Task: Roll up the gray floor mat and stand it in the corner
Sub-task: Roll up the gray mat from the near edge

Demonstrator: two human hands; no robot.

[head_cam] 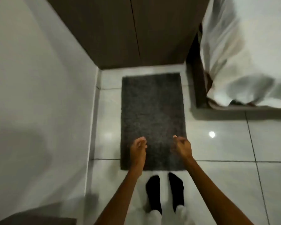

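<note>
The gray floor mat (152, 117) lies flat and fully unrolled on the glossy white tiled floor (225, 143), its long side running away from the person toward the dark brown wardrobe (120, 33) at the far end. Its far edge stops just short of the wardrobe base, with a strip of bare tile between them. To the mat's left a narrow band of tile separates it from the pale wall (39, 78); to its right, more tile lies between it and the bed frame (199, 88), which carries a rumpled white sheet (250, 54).

The person stands at the near end of the mat, 2 feet in black socks (165, 190) planted on the tile just beside the mat's near edge, not on it. Both bare arms reach forward and down over the near part of the mat. The left hand (138, 149) hangs above the mat's left side, fingers loosely curled and part-way spread, gripping nothing. The right hand (182, 146) is over the mat's right side, fingers likewise bent inward in a loose half-curl, also empty. I cannot tell whether either hand touches the pile or hovers above it. The picture is a little blurred around the hands.

A round glint of light (212, 134) reflects off the tile right of the mat.
</note>
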